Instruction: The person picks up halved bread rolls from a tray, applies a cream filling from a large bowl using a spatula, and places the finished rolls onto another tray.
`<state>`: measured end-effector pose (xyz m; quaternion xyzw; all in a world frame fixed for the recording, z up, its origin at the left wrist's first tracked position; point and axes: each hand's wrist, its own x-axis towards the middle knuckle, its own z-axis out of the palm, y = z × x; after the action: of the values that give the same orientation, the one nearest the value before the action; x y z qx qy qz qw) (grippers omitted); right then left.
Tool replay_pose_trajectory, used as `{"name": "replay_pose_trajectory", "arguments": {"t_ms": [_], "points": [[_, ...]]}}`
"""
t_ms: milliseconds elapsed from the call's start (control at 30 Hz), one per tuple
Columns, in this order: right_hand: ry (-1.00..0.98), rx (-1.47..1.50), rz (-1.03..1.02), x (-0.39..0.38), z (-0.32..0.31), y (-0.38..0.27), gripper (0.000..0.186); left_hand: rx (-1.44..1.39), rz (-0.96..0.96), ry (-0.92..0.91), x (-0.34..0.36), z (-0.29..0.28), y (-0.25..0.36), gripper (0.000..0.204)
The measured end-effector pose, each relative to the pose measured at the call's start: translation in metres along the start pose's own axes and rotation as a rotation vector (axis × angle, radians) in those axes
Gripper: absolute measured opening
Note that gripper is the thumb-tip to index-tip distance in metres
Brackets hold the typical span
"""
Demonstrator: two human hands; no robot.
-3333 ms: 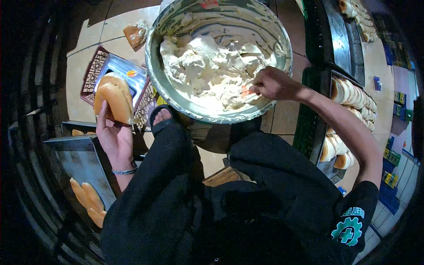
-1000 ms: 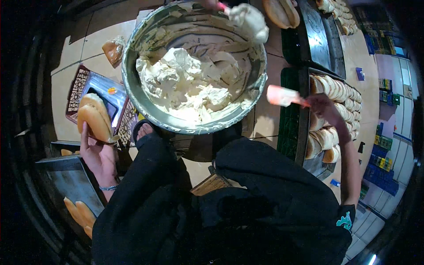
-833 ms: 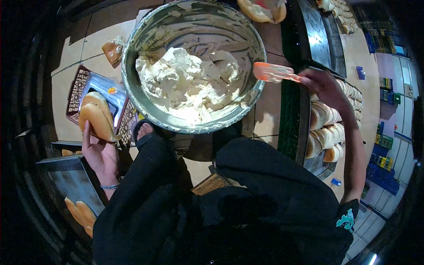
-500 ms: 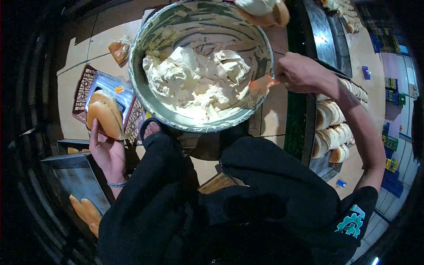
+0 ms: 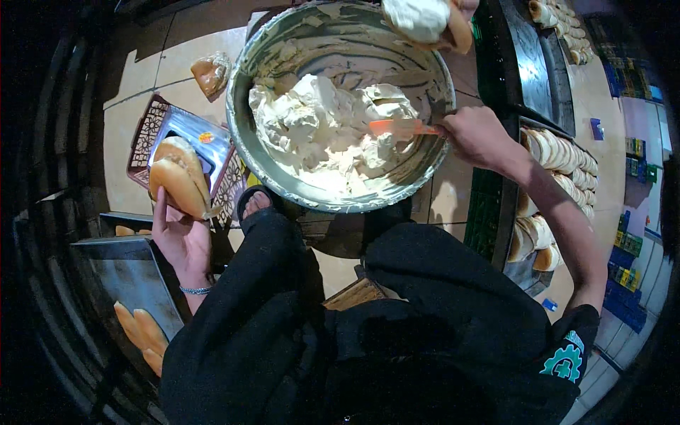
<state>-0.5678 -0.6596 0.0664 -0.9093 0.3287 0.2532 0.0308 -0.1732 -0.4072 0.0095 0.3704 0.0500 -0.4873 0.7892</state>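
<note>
The split bun (image 5: 173,185) was held upright by the left hand (image 5: 185,244), above the near side of a patterned basket (image 5: 145,134) and left of the large bowl (image 5: 322,207). One digit was laid along the bun's near face; the remaining fingers were hidden behind it, so the pressure applied could not be determined. The handle of the orange spatula (image 5: 404,127) was pinched in the closed right hand (image 5: 480,138) at the bowl's right rim. The blade was pointed inward at the cream (image 5: 304,127); whether it was sunk in or held just above could not be determined.

Hazard 1: the bun could be dented, or its halves torn apart, if it were squeezed too firmly. If it were held too loosely, it could be dropped onto the plastic packs (image 5: 205,142) in the basket.

Hazard 2: cream could be spilled outside the bowl if an overloaded blade were carried beyond the rim.

Hazard 3: a cream-topped bun (image 5: 460,32) was held over the far right rim by a co-worker's hand (image 5: 467,6). Since both work areas were shared, the spatula could be knocked, or the topping shed, if either reach were extended carelessly.

Hazard 4: a sandalled foot (image 5: 256,203) was placed just beside the bowl, which could be nudged by any shift in posture.
</note>
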Motion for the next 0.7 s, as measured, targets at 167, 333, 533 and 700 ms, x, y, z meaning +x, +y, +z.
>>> {"name": "replay_pose_trajectory", "arguments": {"t_ms": [167, 333, 533, 700], "points": [[-0.051, -0.207, -0.11, 0.024, 0.03, 0.018, 0.011, 0.005, -0.045, 0.031, -0.005, 0.011, -0.006, 0.046], [0.051, 0.071, -0.364, 0.034, 0.051, 0.009, 0.038, 0.016, -0.005, 0.008, -0.009, 0.011, -0.007, 0.046], [-0.079, 0.182, -0.315, 0.043, 0.053, -0.021, 0.021, -0.001, -0.008, 0.011, -0.007, 0.007, -0.007, 0.044], [-0.157, 0.283, -0.348, 0.051, 0.055, -0.009, 0.023, 0.012, -0.038, -0.048, -0.011, 0.011, -0.006, 0.043]]}}
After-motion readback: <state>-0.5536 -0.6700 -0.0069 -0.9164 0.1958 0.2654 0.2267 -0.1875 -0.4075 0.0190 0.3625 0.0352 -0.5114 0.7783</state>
